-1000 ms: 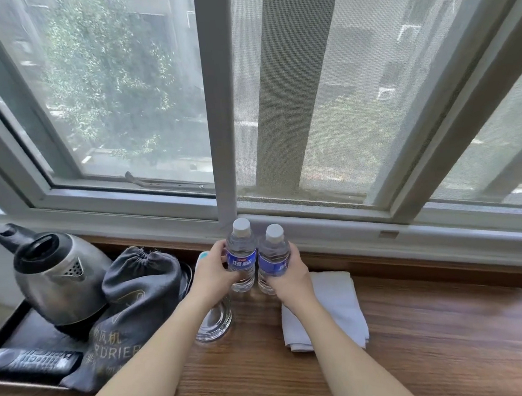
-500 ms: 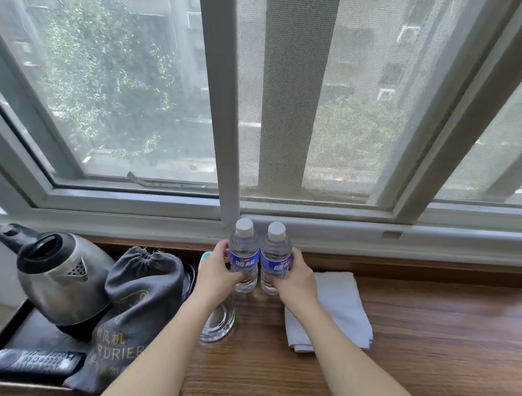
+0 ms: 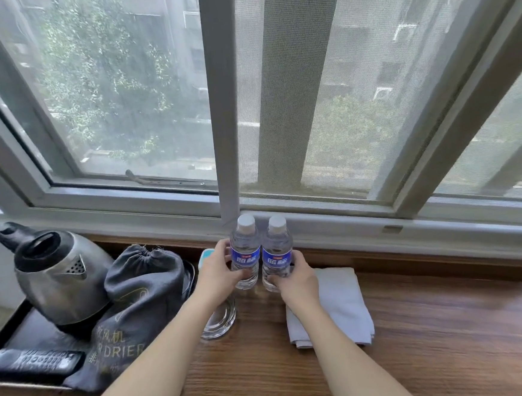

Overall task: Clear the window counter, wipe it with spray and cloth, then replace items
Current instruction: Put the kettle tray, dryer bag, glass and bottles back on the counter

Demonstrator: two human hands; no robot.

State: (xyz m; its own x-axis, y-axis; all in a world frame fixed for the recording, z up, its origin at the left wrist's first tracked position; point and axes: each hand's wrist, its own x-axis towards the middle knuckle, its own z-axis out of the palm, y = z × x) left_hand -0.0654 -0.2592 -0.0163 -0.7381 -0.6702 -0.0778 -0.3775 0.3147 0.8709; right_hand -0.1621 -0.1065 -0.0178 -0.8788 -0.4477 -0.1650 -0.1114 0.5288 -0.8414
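Observation:
Two small water bottles with blue labels stand side by side on the wooden counter near the window frame. My left hand grips the left bottle. My right hand grips the right bottle low on its body. A folded white cloth lies flat just right of my right hand. A small white and teal object shows partly behind my left hand; what it is I cannot tell.
A black tray at the left holds a steel kettle, a remote control and a grey hair-dryer bag. A glass ashtray sits under my left wrist. The window sill runs along the back.
Both hands keep hold of the bottles, which stay upright in the same spot. Only the camera view has shifted slightly.

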